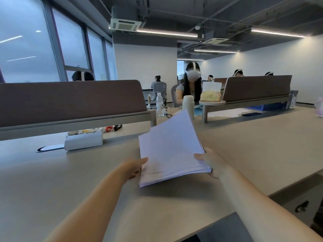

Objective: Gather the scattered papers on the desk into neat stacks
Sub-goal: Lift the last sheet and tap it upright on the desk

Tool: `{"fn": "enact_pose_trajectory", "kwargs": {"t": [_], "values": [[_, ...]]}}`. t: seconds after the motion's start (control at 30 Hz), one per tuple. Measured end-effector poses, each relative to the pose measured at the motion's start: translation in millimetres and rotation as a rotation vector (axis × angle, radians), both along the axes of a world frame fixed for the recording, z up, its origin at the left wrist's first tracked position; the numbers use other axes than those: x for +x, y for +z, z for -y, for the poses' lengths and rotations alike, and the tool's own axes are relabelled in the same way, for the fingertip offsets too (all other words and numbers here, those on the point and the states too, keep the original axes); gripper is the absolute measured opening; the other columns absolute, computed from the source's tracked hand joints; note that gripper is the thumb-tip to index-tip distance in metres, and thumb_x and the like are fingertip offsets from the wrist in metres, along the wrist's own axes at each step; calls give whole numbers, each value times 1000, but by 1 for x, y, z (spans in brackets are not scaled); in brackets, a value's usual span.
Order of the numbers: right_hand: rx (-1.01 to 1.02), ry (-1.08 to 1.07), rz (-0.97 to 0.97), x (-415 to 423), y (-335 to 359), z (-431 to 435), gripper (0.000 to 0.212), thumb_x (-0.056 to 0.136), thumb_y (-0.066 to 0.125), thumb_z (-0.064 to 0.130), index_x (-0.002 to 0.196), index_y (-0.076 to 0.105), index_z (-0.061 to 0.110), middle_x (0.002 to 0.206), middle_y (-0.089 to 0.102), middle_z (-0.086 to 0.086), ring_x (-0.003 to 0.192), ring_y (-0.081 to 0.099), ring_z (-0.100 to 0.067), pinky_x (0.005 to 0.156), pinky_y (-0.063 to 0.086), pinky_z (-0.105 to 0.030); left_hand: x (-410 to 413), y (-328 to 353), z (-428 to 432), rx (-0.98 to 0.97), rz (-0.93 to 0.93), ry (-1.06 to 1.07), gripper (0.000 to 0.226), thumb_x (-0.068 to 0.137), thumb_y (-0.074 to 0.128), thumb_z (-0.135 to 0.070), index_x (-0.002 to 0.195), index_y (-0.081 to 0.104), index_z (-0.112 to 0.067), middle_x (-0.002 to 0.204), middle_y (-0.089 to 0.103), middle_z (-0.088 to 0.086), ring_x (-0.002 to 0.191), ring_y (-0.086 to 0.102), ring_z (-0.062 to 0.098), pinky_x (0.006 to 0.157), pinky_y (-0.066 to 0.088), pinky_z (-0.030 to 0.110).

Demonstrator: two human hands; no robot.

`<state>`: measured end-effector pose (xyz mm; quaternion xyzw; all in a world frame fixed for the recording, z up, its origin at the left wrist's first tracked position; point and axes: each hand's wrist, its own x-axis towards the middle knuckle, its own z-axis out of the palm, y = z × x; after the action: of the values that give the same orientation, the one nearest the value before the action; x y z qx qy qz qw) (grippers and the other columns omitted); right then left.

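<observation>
Item: stack of papers [170,151]. White sheets, a fair thickness, the top sheet showing only faint print and one dark line near its near left corner. The sheet edges along the near right side are slightly stepped, not quite flush. The stack is tilted, its far corner raised highest, and I hold it over the middle of the worktop [253,145]. I cannot tell whether the near corner touches the surface.

Left grip [134,169]: closed on the left edge of the stack, thumb on top, fingers out of sight beneath.

Right grip [212,163]: closed on the right edge near its near corner, thumb across the top sheet, fingers curled round the underside.

Other holdings on the worktop:
- white box [83,141], lying flat towards the far left, just before the brown divider screen [70,102];
- bundle of cables [111,128], behind the box, under the screen;
- clear water bottle [160,104], upright at the far edge;
- cream flask [188,105], upright, partly hidden behind the raised corner of the stack.
</observation>
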<state>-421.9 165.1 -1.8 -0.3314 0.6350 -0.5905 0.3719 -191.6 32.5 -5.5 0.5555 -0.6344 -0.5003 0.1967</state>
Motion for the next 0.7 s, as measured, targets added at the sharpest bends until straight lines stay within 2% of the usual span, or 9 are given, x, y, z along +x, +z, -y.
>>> {"fn": "enact_pose_trajectory", "kwargs": {"t": [0.07, 0.13, 0.2, 0.27, 0.33, 0.4, 0.5, 0.57, 0.7], "values": [[-52, 72, 15, 20, 1, 4, 31, 90, 56, -3, 121, 56, 1, 112, 67, -16, 94, 64, -31, 91, 50, -41, 33, 1, 2, 62, -188, 40, 30, 88, 63, -40, 86, 55, -11, 82, 59, 5, 70, 53, 16, 64, 44, 25], [-104, 153, 24, 43, 4, 11, 31, 90, 57, 0, 121, 57, 5, 116, 68, -13, 94, 66, -28, 88, 52, -36, 67, 6, 5, 68, -395, 51, 23, 89, 65, -28, 103, 58, -11, 99, 66, 7, 85, 61, 20, 71, 51, 27], [-146, 267, 44, 65, 6, 22, 35, 91, 57, 0, 124, 54, 9, 120, 67, -12, 101, 66, -28, 91, 53, -37, 96, 12, 9, 22, -543, 75, 22, 90, 64, -17, 110, 59, -9, 105, 68, 10, 86, 64, 22, 70, 54, 31], [-162, 400, 23, 87, 11, 31, 41, 91, 58, 1, 128, 48, 15, 124, 64, -8, 110, 63, -28, 94, 52, -40, 119, 20, 13, -63, -578, 158, 22, 90, 63, -11, 110, 58, -6, 103, 68, 12, 84, 65, 24, 77, 56, 37], [-140, 477, -106, 108, 19, 43, 50, 89, 62, 5, 132, 40, 19, 128, 59, -3, 115, 60, -24, 97, 50, -41, 138, 29, 15, -164, -576, 234, 28, 89, 63, -9, 116, 56, -8, 104, 69, 11, 89, 66, 28, 83, 55, 42], [-144, 507, -194, 129, 28, 55, 54, 88, 63, 5, 133, 35, 19, 128, 56, -2, 118, 57, -24, 102, 46, -46, 156, 39, 13, -245, -614, 263, 32, 90, 61, -8, 121, 52, -12, 110, 67, 11, 95, 65, 29, 80, 54, 39], [-209, 498, -254, 156, 44, 71, 48, 90, 61, 4, 129, 38, 21, 128, 57, -4, 116, 58, -23, 104, 44, -49, 180, 57, 8, -335, -725, 260, 38, 89, 63, -9, 124, 49, -9, 119, 64, 16, 98, 63, 29, 78, 52, 38], [-271, 480, -219, 172, 56, 80, 55, 89, 62, 3, 136, 37, 15, 131, 58, -9, 117, 59, -24, 103, 45, -47, 192, 68, 2, -387, -773, 251, 43, 85, 68, -14, 123, 47, -11, 119, 62, 16, 96, 61, 27, 76, 51, 37], [-387, 499, -146, 198, 71, 87, 50, 83, 71, 8, 128, 52, 18, 120, 67, -3, 109, 66, -18, 96, 52, -39, 208, 77, -12, -461, -721, 256, 35, 91, 61, -26, 122, 45, -22, 115, 62, 4, 96, 63, 21, 67, 51, 31]]}}
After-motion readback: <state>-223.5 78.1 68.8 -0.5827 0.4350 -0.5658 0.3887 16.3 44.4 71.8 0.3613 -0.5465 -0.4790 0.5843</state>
